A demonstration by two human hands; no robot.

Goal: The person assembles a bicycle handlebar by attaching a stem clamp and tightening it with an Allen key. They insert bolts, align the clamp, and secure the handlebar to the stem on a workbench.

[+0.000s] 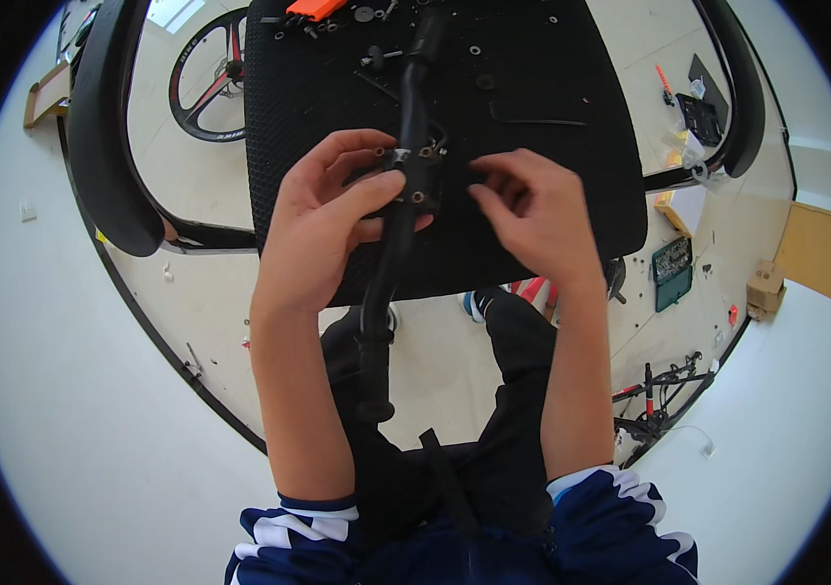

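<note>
A black bicycle handlebar [398, 244] runs lengthwise over the front of a black textured seat [552, 224], its near end out past the seat's edge above my legs. Around its middle sits a black stem clamp [422, 175] with several bolts at its corners. My left hand [333, 200] is closed round the handlebar at this clamp, thumb on top and fingers partly hidden beneath. Just right of the clamp, my right hand [533, 210] hovers without touching it. Its fingers are curled, with a small gap between thumb and forefinger; nothing shows between them.
An L-shaped hex key [537, 121], washers [475, 50] and an orange object [316, 9] lie on the seat. Black armrests [113, 127] flank it. On the floor are a three-spoke wheel [216, 78], a green case [672, 273], a cardboard box [765, 290] and a bicycle frame [654, 400].
</note>
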